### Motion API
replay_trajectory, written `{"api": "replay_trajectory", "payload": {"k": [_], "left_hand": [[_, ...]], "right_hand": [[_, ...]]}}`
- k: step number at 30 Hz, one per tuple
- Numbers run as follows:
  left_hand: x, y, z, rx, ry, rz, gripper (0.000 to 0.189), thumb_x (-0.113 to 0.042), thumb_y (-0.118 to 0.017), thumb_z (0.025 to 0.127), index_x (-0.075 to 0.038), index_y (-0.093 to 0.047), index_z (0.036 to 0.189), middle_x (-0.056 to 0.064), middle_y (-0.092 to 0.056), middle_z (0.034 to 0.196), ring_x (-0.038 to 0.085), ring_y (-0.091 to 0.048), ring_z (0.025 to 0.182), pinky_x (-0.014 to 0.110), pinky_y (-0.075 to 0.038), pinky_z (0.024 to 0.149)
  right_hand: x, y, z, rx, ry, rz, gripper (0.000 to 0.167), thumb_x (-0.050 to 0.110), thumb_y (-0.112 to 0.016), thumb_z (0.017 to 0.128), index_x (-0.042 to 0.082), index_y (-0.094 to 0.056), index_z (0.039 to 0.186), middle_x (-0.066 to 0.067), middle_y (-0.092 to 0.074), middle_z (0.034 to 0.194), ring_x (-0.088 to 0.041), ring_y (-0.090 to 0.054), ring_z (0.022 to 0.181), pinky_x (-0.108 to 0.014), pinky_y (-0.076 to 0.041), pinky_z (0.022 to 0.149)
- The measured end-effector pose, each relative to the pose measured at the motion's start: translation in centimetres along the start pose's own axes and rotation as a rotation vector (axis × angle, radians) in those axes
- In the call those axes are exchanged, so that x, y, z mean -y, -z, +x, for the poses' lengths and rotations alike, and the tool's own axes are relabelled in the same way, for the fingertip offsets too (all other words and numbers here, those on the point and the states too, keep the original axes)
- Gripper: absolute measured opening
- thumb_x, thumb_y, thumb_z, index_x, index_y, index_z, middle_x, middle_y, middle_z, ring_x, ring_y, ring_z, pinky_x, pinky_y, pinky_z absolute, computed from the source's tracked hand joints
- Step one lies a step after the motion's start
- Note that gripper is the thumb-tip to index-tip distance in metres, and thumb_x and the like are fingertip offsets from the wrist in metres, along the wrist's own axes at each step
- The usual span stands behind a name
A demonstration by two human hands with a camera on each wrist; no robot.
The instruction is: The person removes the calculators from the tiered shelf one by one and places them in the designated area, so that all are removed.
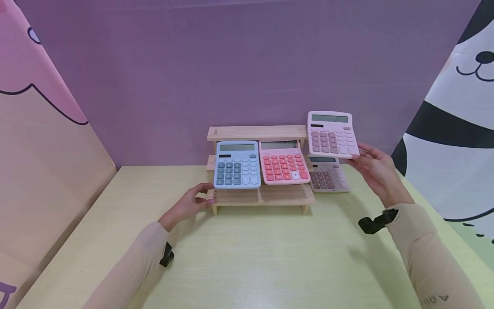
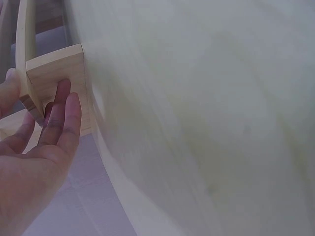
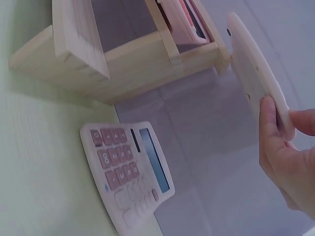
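While left hand point(image 1: 190, 204) grips tiered wooden rack point(image 1: 266, 197), likely steadying it, right hand point(image 1: 377, 172) pinches pale-pink calculator point(image 1: 332, 135) by near-right corner.

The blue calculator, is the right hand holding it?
No, the right hand grips a pale pink calculator, while the blue calculator rests on the wooden rack.

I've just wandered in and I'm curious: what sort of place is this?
Perhaps a small indoor demonstration corner, though I can't be certain: a pale table, a wooden stepped shelf with calculators, and a purple backdrop behind.
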State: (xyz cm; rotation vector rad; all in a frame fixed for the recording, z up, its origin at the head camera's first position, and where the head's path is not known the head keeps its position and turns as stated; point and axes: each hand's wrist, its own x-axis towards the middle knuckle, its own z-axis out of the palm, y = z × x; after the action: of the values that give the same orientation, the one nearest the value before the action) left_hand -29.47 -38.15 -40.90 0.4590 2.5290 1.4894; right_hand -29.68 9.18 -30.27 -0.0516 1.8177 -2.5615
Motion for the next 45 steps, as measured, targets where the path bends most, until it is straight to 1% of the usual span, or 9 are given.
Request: {"api": "replay_trajectory", "payload": {"k": [8, 13, 17, 21, 28, 35, 38, 42, 45], "left_hand": [[-0.8, 0.0, -0.4, 0.012, 0.010, -0.024, 0.055, -0.014, -0.061, 0.088, -0.005, -0.036, 0.136, 0.020, -0.041, 0.127, 0.029, -0.058, 0.099, 0.035, -0.049, 0.089], [-1.4, 0.0, -0.7, 0.017, 0.013, -0.031, 0.054, -0.011, -0.061, 0.088, -0.003, -0.036, 0.135, 0.021, -0.041, 0.127, 0.030, -0.058, 0.100, 0.036, -0.049, 0.089], [-0.7, 0.0, -0.5, 0.009, 0.005, -0.025, 0.055, -0.015, -0.061, 0.088, -0.006, -0.036, 0.136, 0.019, -0.041, 0.128, 0.029, -0.058, 0.101, 0.035, -0.049, 0.089], [-0.1, 0.0, -0.2, 0.003, -0.007, -0.019, 0.056, -0.017, -0.062, 0.088, -0.007, -0.036, 0.136, 0.018, -0.041, 0.128, 0.028, -0.059, 0.101, 0.034, -0.050, 0.088], [0.0, -0.1, -0.1, 0.006, -0.015, -0.022, 0.055, -0.017, -0.062, 0.088, -0.007, -0.036, 0.136, 0.018, -0.041, 0.127, 0.027, -0.059, 0.100, 0.033, -0.050, 0.088], [0.1, 0.0, 0.0, 0.000, 0.000, -0.015, 0.055, -0.017, -0.062, 0.087, -0.009, -0.037, 0.135, 0.016, -0.042, 0.126, 0.026, -0.059, 0.098, 0.033, -0.050, 0.087], [0.1, -0.1, 0.1, -0.007, 0.021, -0.006, 0.056, -0.019, -0.063, 0.086, -0.011, -0.038, 0.135, 0.013, -0.043, 0.126, 0.025, -0.059, 0.098, 0.033, -0.050, 0.089], [0.0, -0.1, 0.1, -0.009, 0.031, -0.003, 0.057, -0.021, -0.064, 0.086, -0.012, -0.038, 0.135, 0.013, -0.043, 0.126, 0.026, -0.058, 0.099, 0.034, -0.049, 0.090], [0.0, -0.1, 0.1, -0.009, 0.028, -0.007, 0.057, -0.021, -0.064, 0.086, -0.012, -0.038, 0.135, 0.013, -0.043, 0.126, 0.026, -0.058, 0.099, 0.034, -0.049, 0.090]], "right_hand": [[0.0, 1.4, -0.4, 0.006, 0.006, 0.086, 0.068, -0.003, -0.059, 0.084, 0.016, -0.030, 0.142, -0.001, -0.035, 0.134, -0.012, -0.057, 0.103, -0.031, -0.036, 0.097], [-0.2, 2.1, -0.5, 0.026, 0.021, 0.120, 0.060, -0.006, -0.058, 0.084, 0.013, -0.037, 0.137, -0.001, -0.042, 0.128, -0.013, -0.059, 0.102, -0.031, -0.047, 0.091], [-0.5, 2.8, -0.5, 0.036, 0.023, 0.134, 0.055, -0.007, -0.057, 0.084, 0.012, -0.042, 0.134, -0.001, -0.050, 0.120, -0.014, -0.061, 0.099, -0.029, -0.052, 0.084], [-0.9, 3.5, -0.6, 0.037, 0.007, 0.123, 0.054, -0.006, -0.055, 0.086, 0.013, -0.041, 0.135, 0.001, -0.050, 0.120, -0.013, -0.061, 0.098, -0.030, -0.051, 0.087], [-1.9, 5.1, -0.5, 0.058, -0.007, 0.187, 0.049, -0.011, -0.050, 0.086, 0.011, -0.045, 0.130, -0.001, -0.055, 0.113, -0.016, -0.063, 0.094, -0.031, -0.054, 0.080], [-2.7, 6.6, -0.6, 0.040, -0.024, 0.124, 0.056, -0.007, -0.048, 0.089, 0.015, -0.036, 0.140, 0.001, -0.045, 0.119, -0.014, -0.063, 0.093, -0.029, -0.054, 0.079], [-3.0, 7.3, -0.7, 0.048, -0.029, 0.129, 0.056, -0.008, -0.046, 0.090, 0.014, -0.036, 0.140, 0.001, -0.049, 0.116, -0.014, -0.064, 0.092, -0.029, -0.055, 0.079], [-3.4, 8.2, -0.7, 0.053, -0.032, 0.120, 0.047, -0.010, -0.043, 0.090, 0.012, -0.046, 0.132, 0.002, -0.057, 0.108, -0.015, -0.064, 0.091, -0.028, -0.055, 0.077], [-3.8, 9.0, -0.7, 0.067, -0.027, 0.146, 0.039, -0.013, -0.041, 0.090, 0.009, -0.053, 0.120, -0.001, -0.060, 0.104, -0.016, -0.065, 0.090, -0.029, -0.056, 0.075]]}}
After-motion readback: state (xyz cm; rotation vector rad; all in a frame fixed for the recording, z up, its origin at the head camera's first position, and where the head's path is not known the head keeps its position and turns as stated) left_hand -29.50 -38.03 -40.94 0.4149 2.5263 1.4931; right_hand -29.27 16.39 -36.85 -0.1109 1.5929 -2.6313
